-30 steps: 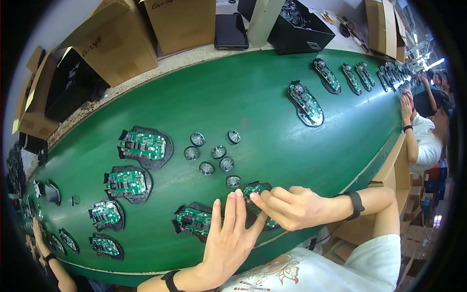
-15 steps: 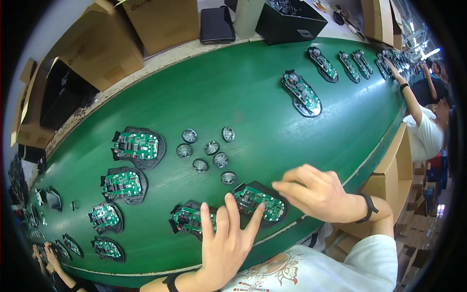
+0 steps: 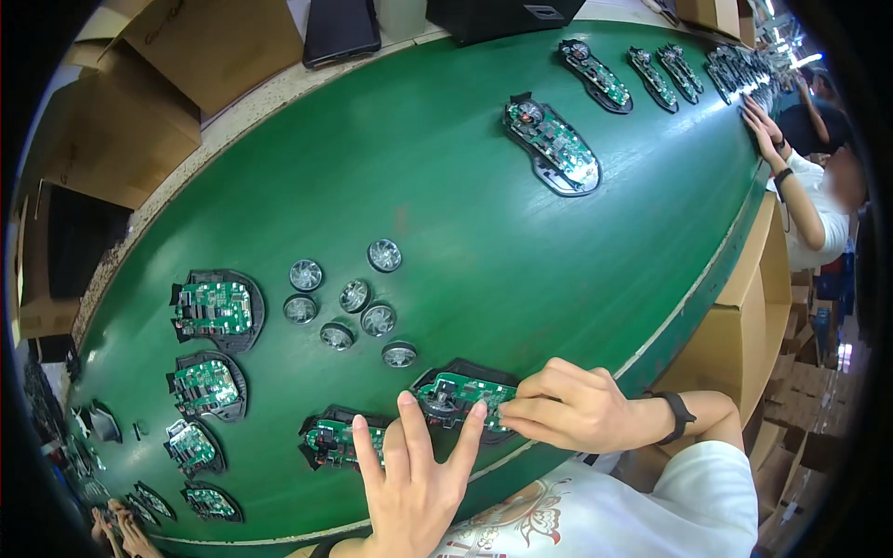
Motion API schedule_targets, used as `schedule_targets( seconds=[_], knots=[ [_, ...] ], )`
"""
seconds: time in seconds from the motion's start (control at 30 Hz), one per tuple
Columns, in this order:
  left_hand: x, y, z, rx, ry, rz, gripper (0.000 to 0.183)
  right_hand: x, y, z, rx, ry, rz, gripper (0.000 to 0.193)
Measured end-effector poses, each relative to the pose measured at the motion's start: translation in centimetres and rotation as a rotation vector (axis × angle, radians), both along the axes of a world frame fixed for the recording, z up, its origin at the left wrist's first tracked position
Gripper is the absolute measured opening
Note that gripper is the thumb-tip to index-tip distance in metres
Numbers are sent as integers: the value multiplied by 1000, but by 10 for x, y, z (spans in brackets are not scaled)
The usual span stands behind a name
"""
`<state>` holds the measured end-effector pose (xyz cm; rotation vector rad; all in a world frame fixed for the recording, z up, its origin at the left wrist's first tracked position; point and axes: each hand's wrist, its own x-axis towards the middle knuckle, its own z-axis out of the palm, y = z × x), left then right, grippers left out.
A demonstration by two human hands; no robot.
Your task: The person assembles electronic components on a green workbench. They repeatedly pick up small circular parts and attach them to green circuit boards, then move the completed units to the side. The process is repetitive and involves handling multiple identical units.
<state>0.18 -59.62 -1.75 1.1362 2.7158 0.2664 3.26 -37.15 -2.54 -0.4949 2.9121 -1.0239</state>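
Bright light throws pale glare on the green tabletop, whose edges bow with fisheye distortion.

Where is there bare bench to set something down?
Bare: the green bench between the round wheels and nearest upper-right board assembly, running down to the right hand. Crowded: around the left hand and along the left-side boards.

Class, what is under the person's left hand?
Beneath the left hand, parts of one green circuit board and a second board show; areas the hand covers cannot be seen.
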Motion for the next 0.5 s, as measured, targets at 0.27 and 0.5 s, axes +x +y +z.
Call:
schedule_targets(
  seconds=[0.27,0.5],
  knots=[
    [2,-6,-13,53,41,-24,59,3,-11,5,64,24,-37,24],
    [-2,-13,-17,62,67,-75,60,14,-20,9,288,143,24,32]
  ],
)
